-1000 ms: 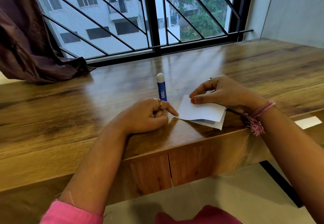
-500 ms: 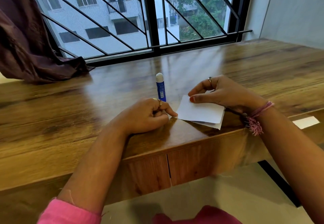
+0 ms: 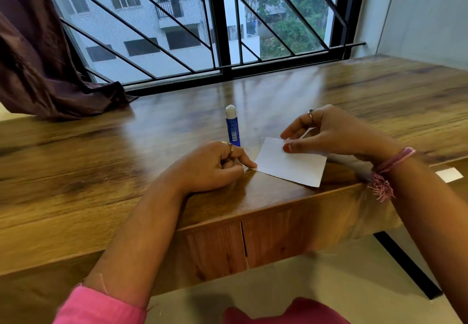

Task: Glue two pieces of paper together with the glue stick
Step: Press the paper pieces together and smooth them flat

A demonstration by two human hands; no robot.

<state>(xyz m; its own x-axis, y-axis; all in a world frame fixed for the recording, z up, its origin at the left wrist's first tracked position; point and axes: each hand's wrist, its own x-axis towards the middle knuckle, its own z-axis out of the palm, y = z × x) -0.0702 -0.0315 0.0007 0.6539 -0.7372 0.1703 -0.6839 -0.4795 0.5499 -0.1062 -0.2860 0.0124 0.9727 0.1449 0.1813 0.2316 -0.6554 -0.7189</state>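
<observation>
A white sheet of paper (image 3: 291,165) lies near the front edge of the wooden table (image 3: 101,171). My right hand (image 3: 329,132) pinches its far edge between thumb and fingers; a second sheet peeks out behind those fingers (image 3: 307,132). My left hand (image 3: 215,166) rests on the table in a loose fist, its index fingertip touching the paper's left corner. A blue glue stick (image 3: 232,126) with a white cap stands upright just behind my left hand, untouched.
A barred window (image 3: 228,32) runs along the table's far edge. A dark brown curtain (image 3: 38,70) drapes onto the table at the far left. A grey wall closes the right side. Cabinet fronts (image 3: 253,242) sit under the table edge.
My right hand has shifted its fingers up along the paper's far edge, and the lower sheet that stuck out underneath now lies hidden. My left hand stays in place.
</observation>
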